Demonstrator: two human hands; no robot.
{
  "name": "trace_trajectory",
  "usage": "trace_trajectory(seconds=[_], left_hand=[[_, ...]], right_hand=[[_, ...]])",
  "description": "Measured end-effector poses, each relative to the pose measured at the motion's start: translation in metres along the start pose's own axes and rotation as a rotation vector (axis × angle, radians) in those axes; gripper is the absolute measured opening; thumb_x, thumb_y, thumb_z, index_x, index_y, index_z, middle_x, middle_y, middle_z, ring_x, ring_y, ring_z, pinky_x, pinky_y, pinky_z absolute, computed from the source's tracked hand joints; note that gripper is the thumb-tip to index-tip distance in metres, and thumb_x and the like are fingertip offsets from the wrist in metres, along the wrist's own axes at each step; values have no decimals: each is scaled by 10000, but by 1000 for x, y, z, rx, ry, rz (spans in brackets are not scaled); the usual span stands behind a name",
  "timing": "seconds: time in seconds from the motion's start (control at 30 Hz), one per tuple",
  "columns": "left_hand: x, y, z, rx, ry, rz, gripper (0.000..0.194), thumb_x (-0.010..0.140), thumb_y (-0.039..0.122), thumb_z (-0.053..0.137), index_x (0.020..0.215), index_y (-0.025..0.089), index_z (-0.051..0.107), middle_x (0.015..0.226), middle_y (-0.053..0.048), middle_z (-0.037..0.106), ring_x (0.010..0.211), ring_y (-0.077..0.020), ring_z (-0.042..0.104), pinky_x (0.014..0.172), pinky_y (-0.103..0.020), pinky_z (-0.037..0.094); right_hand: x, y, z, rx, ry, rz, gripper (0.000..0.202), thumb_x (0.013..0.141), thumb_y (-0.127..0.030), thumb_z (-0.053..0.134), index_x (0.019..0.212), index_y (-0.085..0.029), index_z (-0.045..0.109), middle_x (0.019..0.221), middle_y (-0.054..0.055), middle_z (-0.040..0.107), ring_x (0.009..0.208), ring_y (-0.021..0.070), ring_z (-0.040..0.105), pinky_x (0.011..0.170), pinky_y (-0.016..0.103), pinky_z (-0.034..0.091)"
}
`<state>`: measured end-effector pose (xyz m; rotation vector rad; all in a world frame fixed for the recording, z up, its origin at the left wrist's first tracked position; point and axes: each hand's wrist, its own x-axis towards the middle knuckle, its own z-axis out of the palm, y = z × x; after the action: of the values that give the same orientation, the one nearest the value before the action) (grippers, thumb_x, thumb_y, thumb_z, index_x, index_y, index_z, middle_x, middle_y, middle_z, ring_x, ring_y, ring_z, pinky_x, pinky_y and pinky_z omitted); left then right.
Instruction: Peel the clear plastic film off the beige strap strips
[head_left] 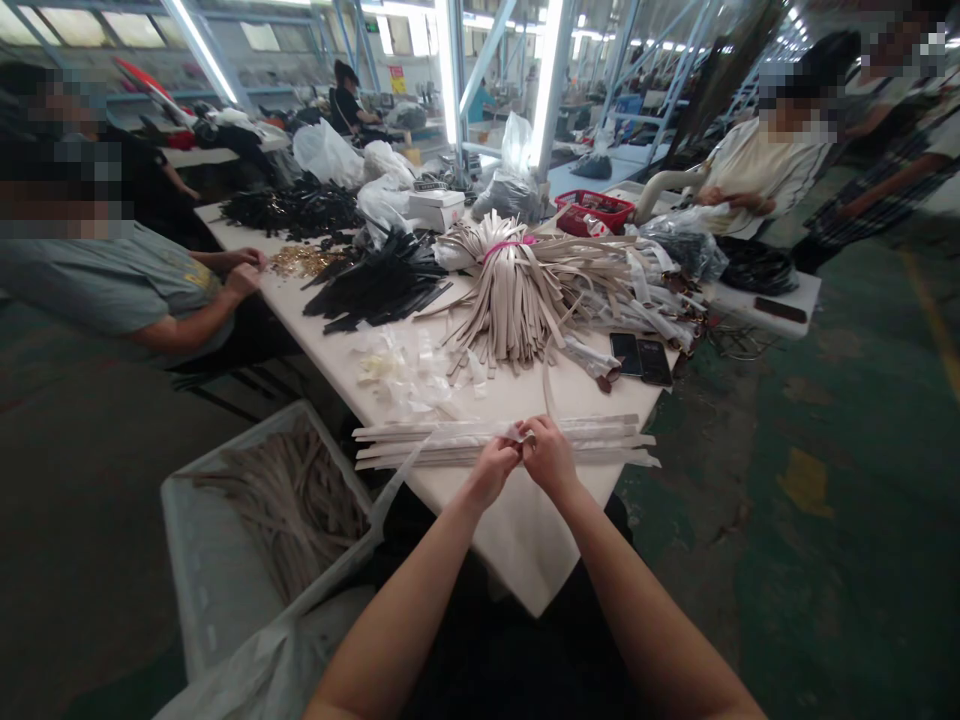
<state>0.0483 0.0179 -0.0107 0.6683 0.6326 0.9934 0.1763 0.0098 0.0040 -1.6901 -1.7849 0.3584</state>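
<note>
My left hand (496, 468) and my right hand (547, 455) meet near the table's front corner, fingers pinched together on a pale strip (405, 470). One end of the strip trails down to the left, and another pale length rises behind my right hand. Under and beyond my hands lie several long, pale wrapped strips (607, 440), side by side across the table (525, 560). A big bundle of beige strips (514, 300), tied with a pink band, fans out farther back.
Black strips (382, 280), clear film scraps (405, 370) and two dark phones (641, 358) lie on the table. A white bin (180, 530) of strips stands at lower left. One person's hands (240, 275) are at the left edge; others are farther off.
</note>
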Motion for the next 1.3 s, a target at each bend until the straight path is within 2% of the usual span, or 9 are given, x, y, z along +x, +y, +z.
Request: trace_trajectory(seconds=[0.17, 0.23, 0.33, 0.47, 0.67, 0.8, 0.9, 1.1, 1.3], left_hand=[[11, -14, -13, -84, 264, 23, 409, 796, 258, 721, 1172, 120, 638, 945, -95, 727, 781, -157, 689, 753, -274, 530], [16, -18, -20, -101, 349, 60, 372, 819, 275, 716, 1147, 118, 635, 956, -106, 735, 754, -158, 696, 766, -302, 548], [19, -18, -25, -111, 371, 108, 368, 827, 293, 732, 1141, 127, 636, 1086, -139, 727, 863, -187, 711, 825, -330, 558], [19, -17, -26, -64, 329, 170, 421, 808, 348, 758, 1159, 140, 652, 1139, -142, 718, 962, -214, 701, 811, -317, 558], [27, -23, -30, -1, 413, 273, 410, 771, 379, 785, 1082, 128, 692, 1091, -150, 734, 1002, -235, 696, 852, -346, 541], [32, -23, -34, -9, 511, 291, 387, 784, 366, 771, 1078, 128, 687, 1071, -143, 741, 930, -214, 709, 812, -330, 545], [31, -22, -33, -80, 468, 245, 403, 799, 356, 761, 1129, 144, 663, 1054, -127, 743, 889, -194, 711, 811, -325, 544], [28, -29, -25, -208, 151, 77, 311, 773, 304, 801, 1010, 133, 693, 952, -80, 730, 885, -178, 688, 879, -331, 515], [28, -42, -32, -141, 204, 45, 248, 710, 290, 853, 808, 113, 710, 842, -69, 707, 773, -156, 641, 696, -262, 469]], right_hand=[[-2, 3, 3, 196, -89, -123, 397, 724, -36, 510, 1017, -237, 685, 1222, 59, 617, 1006, 201, 630, 901, 309, 497], [-1, 9, 2, 271, -54, -81, 411, 744, -82, 538, 1100, -232, 677, 1238, 68, 625, 1066, 216, 617, 929, 326, 496], [5, 21, 0, 399, -55, 181, 316, 830, -304, 604, 1119, -196, 673, 1015, 85, 703, 881, 224, 658, 765, 322, 543], [15, 35, -3, 733, -378, 492, 509, 885, -618, 504, 843, -147, 690, 503, 6, 552, 389, 124, 449, 439, 258, 428], [15, 36, -12, 978, -410, 502, 533, 838, -647, 567, 798, -131, 695, 473, -9, 531, 370, 83, 369, 447, 238, 401], [13, 38, -12, 826, -348, 436, 422, 770, -555, 686, 769, -136, 733, 452, -18, 518, 397, 91, 402, 444, 227, 375], [14, 39, -6, 709, -218, 429, 383, 729, -519, 716, 708, -137, 735, 510, 8, 584, 425, 104, 459, 430, 223, 357], [12, 34, 14, 680, -132, 393, 459, 741, -596, 686, 624, -152, 679, 464, 14, 568, 410, 126, 479, 417, 234, 351], [12, 31, 20, 654, -207, 379, 502, 816, -636, 589, 631, -170, 614, 579, 44, 629, 438, 125, 499, 434, 240, 391]])
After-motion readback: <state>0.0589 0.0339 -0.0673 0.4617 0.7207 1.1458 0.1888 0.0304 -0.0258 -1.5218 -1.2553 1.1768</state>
